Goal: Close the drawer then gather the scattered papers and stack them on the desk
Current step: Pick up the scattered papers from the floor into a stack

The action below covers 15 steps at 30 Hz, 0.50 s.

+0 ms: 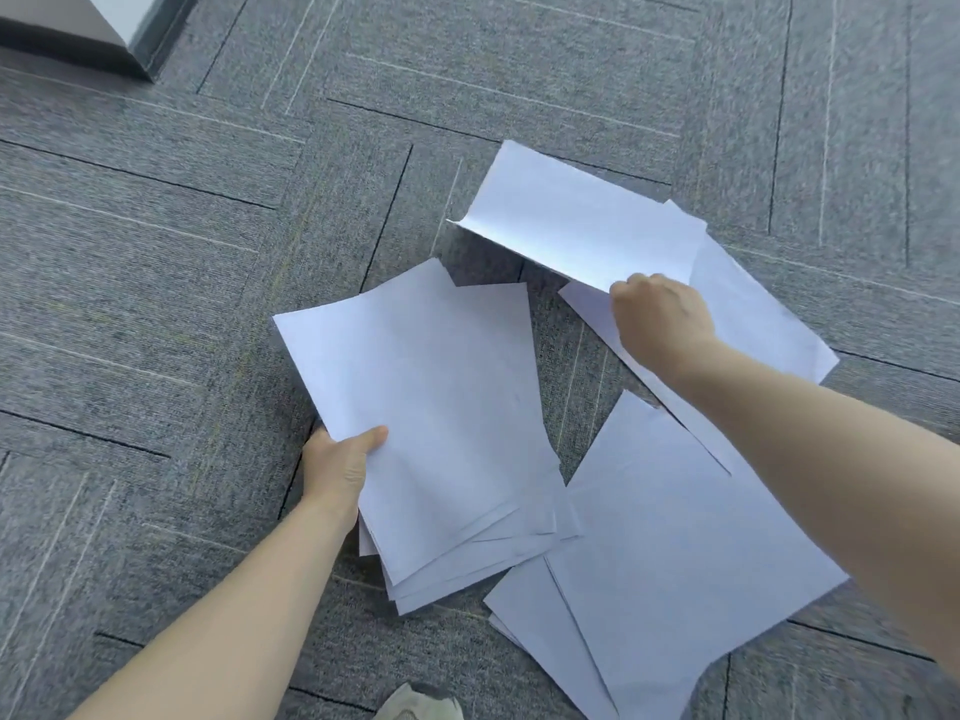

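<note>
Grey carpet floor [156, 304]: my left grip [340, 467] clamps a paper stack [431, 407] at frame center, right grip [660, 317] pinches a lifted sheet [582, 226], loose sheets [675, 563] lower right.

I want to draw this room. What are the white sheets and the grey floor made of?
The white sheets look like thin matte paper: the one pinched in the right hand bends and curls at its edge. The grey floor looks like carpet tiles, with a fuzzy woven texture, pale stripes and dark seams between the pieces.
</note>
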Available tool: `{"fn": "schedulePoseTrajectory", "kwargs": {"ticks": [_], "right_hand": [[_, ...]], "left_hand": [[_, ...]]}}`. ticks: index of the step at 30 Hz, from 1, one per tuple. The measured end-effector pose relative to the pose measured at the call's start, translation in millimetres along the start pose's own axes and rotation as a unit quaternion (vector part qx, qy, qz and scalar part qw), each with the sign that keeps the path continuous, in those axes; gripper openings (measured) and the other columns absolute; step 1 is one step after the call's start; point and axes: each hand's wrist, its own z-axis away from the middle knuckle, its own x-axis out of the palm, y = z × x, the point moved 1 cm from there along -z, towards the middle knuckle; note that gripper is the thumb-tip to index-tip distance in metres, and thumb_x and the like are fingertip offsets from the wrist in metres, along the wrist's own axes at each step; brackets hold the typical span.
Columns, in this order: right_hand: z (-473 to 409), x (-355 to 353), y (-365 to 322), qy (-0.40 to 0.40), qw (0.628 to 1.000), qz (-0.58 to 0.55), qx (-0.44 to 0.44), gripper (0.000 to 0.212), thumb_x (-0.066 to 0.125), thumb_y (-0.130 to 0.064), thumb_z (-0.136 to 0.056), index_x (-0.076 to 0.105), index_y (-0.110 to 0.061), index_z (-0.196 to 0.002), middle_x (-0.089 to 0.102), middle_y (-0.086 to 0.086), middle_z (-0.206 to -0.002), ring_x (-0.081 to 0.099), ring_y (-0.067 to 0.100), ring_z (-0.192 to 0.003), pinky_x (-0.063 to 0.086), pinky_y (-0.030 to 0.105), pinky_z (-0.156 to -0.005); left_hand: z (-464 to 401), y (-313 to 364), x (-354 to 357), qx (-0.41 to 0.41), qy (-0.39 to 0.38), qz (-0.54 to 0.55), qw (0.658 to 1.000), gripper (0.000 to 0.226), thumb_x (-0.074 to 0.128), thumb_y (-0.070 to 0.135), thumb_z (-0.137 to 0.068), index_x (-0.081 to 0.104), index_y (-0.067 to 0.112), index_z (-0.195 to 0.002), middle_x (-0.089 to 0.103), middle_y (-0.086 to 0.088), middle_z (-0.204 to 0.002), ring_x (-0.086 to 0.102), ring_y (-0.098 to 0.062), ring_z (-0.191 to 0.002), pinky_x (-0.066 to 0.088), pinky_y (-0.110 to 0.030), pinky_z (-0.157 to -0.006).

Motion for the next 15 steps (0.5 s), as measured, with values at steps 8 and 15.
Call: {"fn": "schedulePoseTrajectory", "kwargs": {"ticks": [8, 15], "right_hand": [[55.7, 44.5, 26.5, -0.101, 0.992, -0.027, 0.069, 0.019, 0.046, -0.002, -0.079, 0.044, -0.015, -0.093, 0.037, 0.001, -0.075, 0.055, 0.029, -0.082, 0.036, 0.033, -0.062], [57.3, 59.8, 22.1, -0.147, 0.971, -0.106, 0.157, 0.051, 0.056, -0.031, -0.081, 0.035, -0.017, -0.125, 0.034, 0.017, -0.14, 0.045, 0.038, -0.109, 0.034, 0.038, -0.071]], "left_hand": [[3.6, -2.9, 35.1, 0.004, -0.022, -0.004, 1.0, 0.034, 0.072, -0.003, -0.075, 0.065, 0.004, -0.107, 0.071, -0.009, -0.099, 0.068, -0.027, -0.084, 0.053, -0.034, -0.074], [-2.1, -10.5, 35.1, 0.001, -0.015, -0.025, 1.0, 0.038, 0.075, 0.002, -0.074, 0.063, 0.006, -0.11, 0.071, -0.009, -0.102, 0.069, -0.029, -0.091, 0.055, -0.04, -0.078]]}}
